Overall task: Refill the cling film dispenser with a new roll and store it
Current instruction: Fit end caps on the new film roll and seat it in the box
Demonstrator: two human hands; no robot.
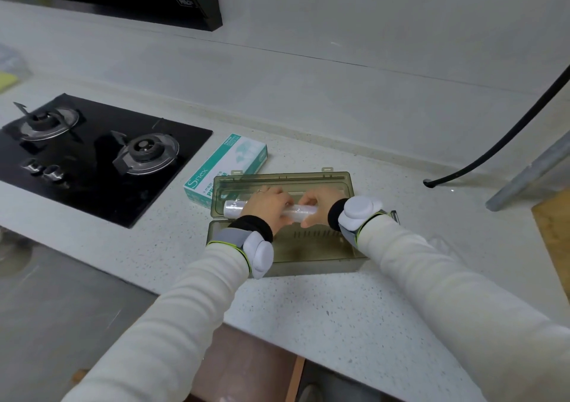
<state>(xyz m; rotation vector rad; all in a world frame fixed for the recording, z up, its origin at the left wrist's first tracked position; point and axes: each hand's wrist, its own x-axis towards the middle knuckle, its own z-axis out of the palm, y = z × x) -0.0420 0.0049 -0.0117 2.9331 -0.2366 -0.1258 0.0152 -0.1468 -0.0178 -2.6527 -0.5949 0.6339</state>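
The olive translucent cling film dispenser (311, 247) lies open on the white counter, its lid (336, 182) folded back toward the wall. A clear cling film roll (234, 209) is held lengthwise over the hinge area. My left hand (268, 205) grips the roll near its left part, and my right hand (317, 205) grips its right part. The middle of the roll shows between the hands; its right end is hidden by my right hand. A green and white cling film box (225, 165) lies just behind the dispenser's left end.
A black two-burner gas hob (92, 155) is set into the counter at left. A black hose (493, 142) curves down at the right, beside a grey metal bar (530, 170). The counter's front edge (277, 333) runs diagonally below my forearms.
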